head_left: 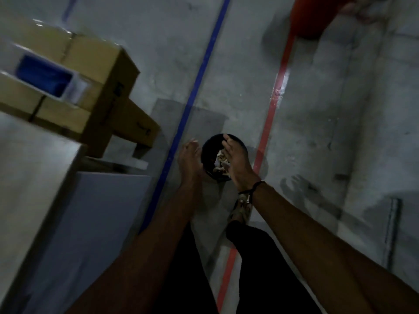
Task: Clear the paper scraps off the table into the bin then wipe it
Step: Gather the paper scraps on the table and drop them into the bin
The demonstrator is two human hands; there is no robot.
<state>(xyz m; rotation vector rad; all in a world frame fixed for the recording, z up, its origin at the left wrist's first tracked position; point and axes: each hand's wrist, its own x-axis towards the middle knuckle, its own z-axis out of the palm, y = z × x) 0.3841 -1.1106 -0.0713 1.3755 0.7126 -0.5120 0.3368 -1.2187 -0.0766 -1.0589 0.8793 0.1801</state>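
Evidently the dumping step is in hand — both hands sit over a small black bin (pixel 213 155) that stands on the concrete floor (pixel 317 109) between a blue line (pixel 199 75) and a red line (pixel 275 105). Paper scraps (pixel 221 163) show pale inside the bin's mouth, partly hidden by the right hand (pixel 238 162). Right hand: fingers extended, palm turned toward the left, directly above the opening; no grip visible. Left hand (pixel 190 158): fingers straight and together, just beside the bin's near-left rim, also holding nothing that can be seen. Frame is dim and motion-blurred, so whether any scraps cling to the palms cannot be told.

The bench (pixel 90 223) lies at lower left with cardboard boxes (pixel 95 87) at its far end; little of its top is readable here.

Judgement: first part of the task is at or near its end. Next move calls for checking the bench for leftover scraps, then finding a cloth — none is visible — and wiping.
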